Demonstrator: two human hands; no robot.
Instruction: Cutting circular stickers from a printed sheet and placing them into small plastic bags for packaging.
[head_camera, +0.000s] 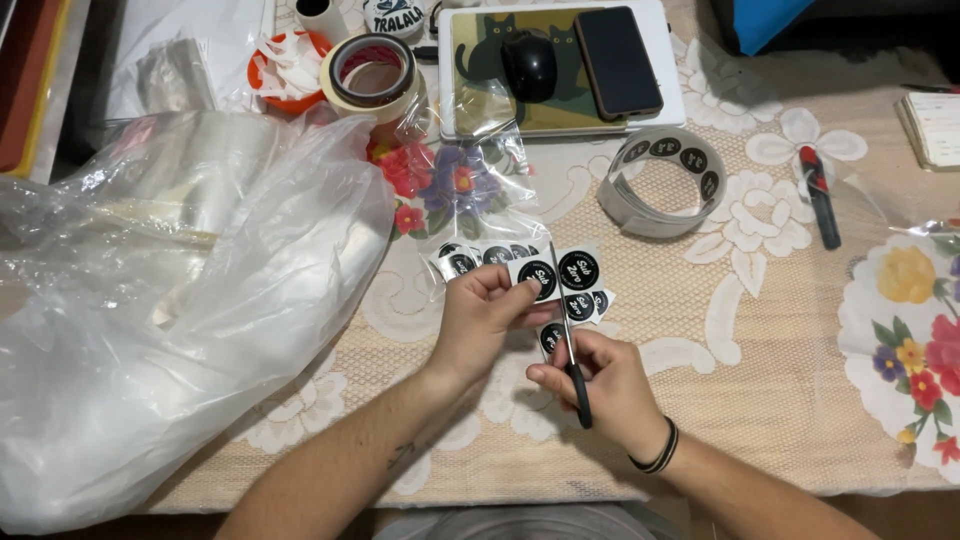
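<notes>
"What did the hands have, low in the middle of the frame?"

"The right hand (600, 385) was closed around black scissors (572, 345). The blades pointed up and away from the person. The left hand (490, 310) pinched a strip of round black stickers (560, 275) with its fingers bent tight."

"Where was the strip?"

"Just above both hands, lying sideways, left to right. The scissors stood almost straight across it, between two stickers. The left hand was nearer, touching it. Both wrists lay low over the desk (780, 400)."

"And farther up?"

"A big clear plastic bag (170, 300) was at the left. A sticker roll (662, 180) sat right of the middle. A tape ring (375, 70) and a dark phone (617, 62) were at the top."
</notes>
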